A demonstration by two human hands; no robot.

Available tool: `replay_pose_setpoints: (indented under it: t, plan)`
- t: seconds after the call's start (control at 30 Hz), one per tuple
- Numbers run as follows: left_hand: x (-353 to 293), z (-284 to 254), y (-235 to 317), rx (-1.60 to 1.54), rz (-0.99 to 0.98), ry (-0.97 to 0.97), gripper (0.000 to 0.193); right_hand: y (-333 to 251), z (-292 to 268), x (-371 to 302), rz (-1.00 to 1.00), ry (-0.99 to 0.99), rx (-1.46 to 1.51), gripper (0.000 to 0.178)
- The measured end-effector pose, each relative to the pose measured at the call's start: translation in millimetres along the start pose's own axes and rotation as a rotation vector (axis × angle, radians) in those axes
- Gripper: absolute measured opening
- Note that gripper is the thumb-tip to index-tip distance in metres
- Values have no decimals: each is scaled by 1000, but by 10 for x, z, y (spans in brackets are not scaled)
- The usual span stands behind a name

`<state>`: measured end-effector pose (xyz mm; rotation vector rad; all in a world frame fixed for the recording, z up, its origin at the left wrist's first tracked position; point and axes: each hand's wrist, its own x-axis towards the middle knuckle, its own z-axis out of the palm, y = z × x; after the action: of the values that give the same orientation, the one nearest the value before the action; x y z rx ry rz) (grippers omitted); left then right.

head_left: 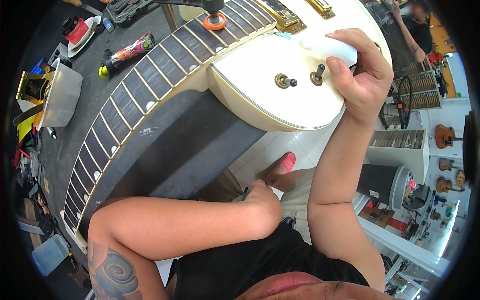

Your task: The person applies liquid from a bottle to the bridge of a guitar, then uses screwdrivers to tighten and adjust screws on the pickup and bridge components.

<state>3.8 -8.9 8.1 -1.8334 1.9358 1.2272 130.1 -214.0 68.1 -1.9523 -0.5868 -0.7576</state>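
A cream-white electric guitar body (260, 70) lies on the bench, its dark fretboard (155, 72) curving away to the lower left. Above the body, my right hand (367, 70) is closed around a small white bottle (330, 49), tilted toward the fretboard's body end. A bit of teal material (283, 36) sits at that fretboard edge. Two toggle switches (316, 76) stand up close to my right thumb. My left hand (262, 207) is down by my lap, fingers curled and partly hidden; a sliver of something dark green shows beside it.
An orange-padded clamp (215, 21) presses on the fretboard. A colourful wrapped tool (131, 51), a plastic tub (62, 95) and a red container (76, 31) stand on the dark bench. At right are a grey bin (382, 185), hanging guitars (444, 137) and another person (415, 35).
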Motion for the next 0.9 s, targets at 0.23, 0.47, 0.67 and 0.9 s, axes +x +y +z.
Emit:
replay_pose_setpoints:
  t: [0.23, 0.47, 0.67, 0.9]
  plan:
    - [-24, -6, -10, -8, -19, -2, 45, 33, 39, 25, -83, 55, 30, 30]
    - [-13, 25, -4, -25, -7, 30, 43, 32, 6, 29, -92, 13, -18, 30]
    - [-10, 16, -8, -30, -13, 8, 42, 9, 47, 41, -77, 4, 24, 30]
    - [-19, -20, -9, -16, -2, -16, 41, -6, 22, 32, -33, -7, -3, 33]
